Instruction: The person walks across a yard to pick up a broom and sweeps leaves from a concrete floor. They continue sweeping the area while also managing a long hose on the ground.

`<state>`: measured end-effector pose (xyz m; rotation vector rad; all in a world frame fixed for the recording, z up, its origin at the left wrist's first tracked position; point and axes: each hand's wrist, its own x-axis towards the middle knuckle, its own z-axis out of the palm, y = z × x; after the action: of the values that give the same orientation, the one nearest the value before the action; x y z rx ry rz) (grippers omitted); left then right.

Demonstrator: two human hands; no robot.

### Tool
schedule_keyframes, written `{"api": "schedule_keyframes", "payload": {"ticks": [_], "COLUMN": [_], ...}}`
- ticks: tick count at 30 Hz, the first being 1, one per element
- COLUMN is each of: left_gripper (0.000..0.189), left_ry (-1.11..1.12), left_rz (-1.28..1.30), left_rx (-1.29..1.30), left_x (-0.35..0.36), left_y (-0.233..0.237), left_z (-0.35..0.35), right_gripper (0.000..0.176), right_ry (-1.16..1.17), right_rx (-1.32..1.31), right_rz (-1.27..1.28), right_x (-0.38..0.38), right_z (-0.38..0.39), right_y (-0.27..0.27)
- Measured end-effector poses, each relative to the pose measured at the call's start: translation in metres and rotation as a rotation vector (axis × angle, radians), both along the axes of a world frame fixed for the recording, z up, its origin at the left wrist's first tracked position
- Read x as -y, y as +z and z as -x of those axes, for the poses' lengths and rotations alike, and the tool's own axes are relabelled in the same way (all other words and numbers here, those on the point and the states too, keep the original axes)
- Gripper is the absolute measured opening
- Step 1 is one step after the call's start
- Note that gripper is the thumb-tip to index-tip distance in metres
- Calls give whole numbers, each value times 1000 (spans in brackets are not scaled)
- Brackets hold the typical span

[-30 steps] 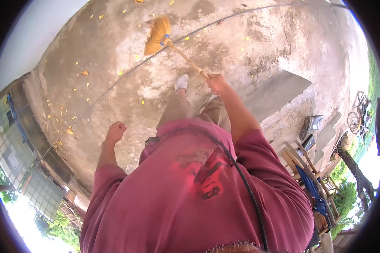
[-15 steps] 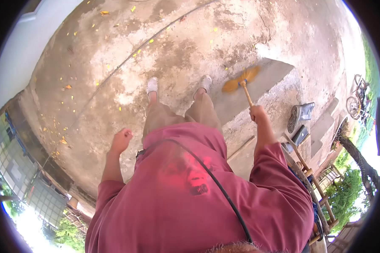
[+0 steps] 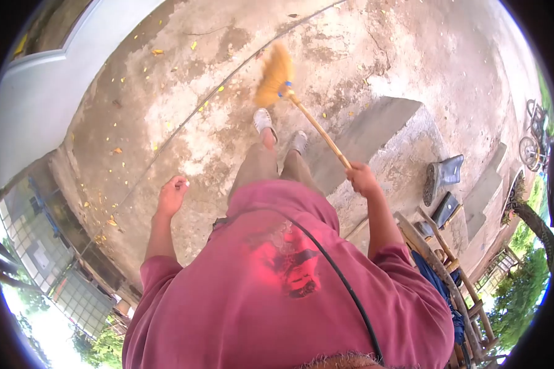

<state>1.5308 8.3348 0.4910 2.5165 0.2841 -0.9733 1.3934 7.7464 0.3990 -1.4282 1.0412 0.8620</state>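
Observation:
My right hand is wrapped round the end of the wooden handle of a broom. The broom's yellow-brown bristles fan out ahead of my feet, blurred by motion, with blue binding where they join the handle. My left hand hangs at my left side, away from the broom, with its fingers curled together. A tiny white spot shows at those fingertips, too small to name.
Scattered yellow leaves lie on the stained concrete floor, crossed by a dark line. To the right are a raised concrete slab, a grey boot, a wooden ladder-like frame and a bicycle. A white wall rises at left.
The broom has swung from the slab on the right to the left, in front of my feet. My left foot has stepped forward, and my left hand has risen slightly.

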Motion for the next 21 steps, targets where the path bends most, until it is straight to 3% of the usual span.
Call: {"api": "schedule_keyframes", "payload": {"ticks": [2, 4, 6, 8, 11, 12, 15, 19, 21], "left_gripper": [26, 27, 28, 29, 29, 29, 29, 27, 27], "left_ry": [31, 38, -152, -269, -357, -268, -130, -79, -91], "left_rz": [-10, 5, -22, -34, 18, 35, 85, 126, 112], "left_rx": [-71, -246, -361, -423, -374, -308, -124, -43, -41], "left_x": [-10, -24, -43, -40, -13, 0, 30, 42, 31], "left_y": [-16, -42, -75, -91, -80, -69, -46, -34, -43], "left_z": [5, 17, 25, 24, -31, -54, -119, -172, -178], "right_gripper": [8, 9, 10, 13, 15, 11, 4, 25, 26], "right_ry": [-132, -141, -78, -226, -350, -331, -358, -290, -269], "right_rx": [-130, -255, -339, -432, -340, -307, -181, -17, -14], "right_rz": [5, 94, 224, 162, 31, -3, -147, -153, -51], "right_x": [18, 34, 43, 47, 10, -6, -17, 9, 40], "right_z": [35, 58, 61, 53, -38, -73, -127, -142, -122], "right_y": [48, 59, 23, -58, -137, -146, -116, -42, -8]}}
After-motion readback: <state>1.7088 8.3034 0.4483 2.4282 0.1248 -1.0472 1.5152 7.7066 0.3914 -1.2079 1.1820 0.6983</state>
